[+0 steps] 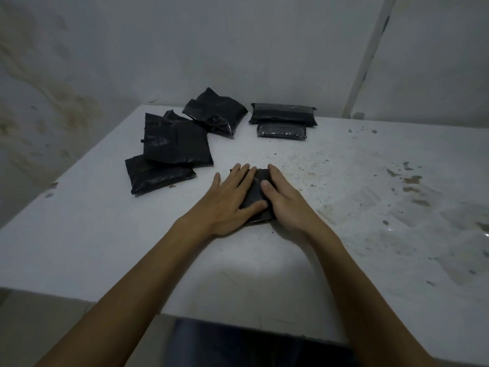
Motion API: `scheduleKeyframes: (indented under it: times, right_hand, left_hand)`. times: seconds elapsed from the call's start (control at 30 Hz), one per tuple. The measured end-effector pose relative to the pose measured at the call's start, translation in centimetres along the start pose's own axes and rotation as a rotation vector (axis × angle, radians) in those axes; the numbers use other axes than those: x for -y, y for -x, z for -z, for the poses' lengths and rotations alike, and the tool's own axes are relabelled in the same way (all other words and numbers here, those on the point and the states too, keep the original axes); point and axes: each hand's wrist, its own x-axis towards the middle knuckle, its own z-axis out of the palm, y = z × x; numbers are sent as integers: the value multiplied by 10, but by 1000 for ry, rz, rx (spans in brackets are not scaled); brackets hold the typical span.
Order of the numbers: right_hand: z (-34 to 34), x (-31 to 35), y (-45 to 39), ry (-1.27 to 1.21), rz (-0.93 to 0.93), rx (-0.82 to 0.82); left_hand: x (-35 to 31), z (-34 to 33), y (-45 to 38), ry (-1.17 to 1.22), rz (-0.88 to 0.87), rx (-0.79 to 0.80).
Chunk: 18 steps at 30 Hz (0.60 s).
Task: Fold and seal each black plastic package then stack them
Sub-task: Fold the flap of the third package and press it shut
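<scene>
Small flat black plastic package [256, 192] lies on the white, stained bench [344, 181], near its middle, directly in front of the person. Left hand [230, 200] lies palm-down on the left part of this package, fingers spread and extended, thumb across its near portion; grip open, pressing flat, not clasping. Right hand [285, 200] covers the package's right edge, fingers curved over it, thumb on top; cannot tell whether that grip is closed under the edge or only pressing. Beyond and left of the held package: a loose pile of three puffy black plastic packages [172, 149], overlapping. Beyond it, further back: one crumpled black plastic package [215, 112]. Beyond and slightly right: two flattened rectangular black packages [282, 120], the smaller touching the larger's near side.
</scene>
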Motion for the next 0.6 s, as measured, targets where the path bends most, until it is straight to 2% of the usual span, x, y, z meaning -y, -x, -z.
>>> scheduleKeyframes:
  times: [0.2,0.4,0.47,0.6]
  right_hand:
    - [0,-6,-6,-79,-4,22]
    - [24,-7,-7,-141,-23,30]
    - [45,-11,-6,-10,-3,-72]
    - [84,-32,2,319,-33,-403]
  left_hand:
    - [-6,2,-6,-94,-27,11]
    - [-14,2,-12,-63,-8,7]
    - [-15,-1,-14,-60,-18,0]
    - [-19,-6,-21,-35,-24,11]
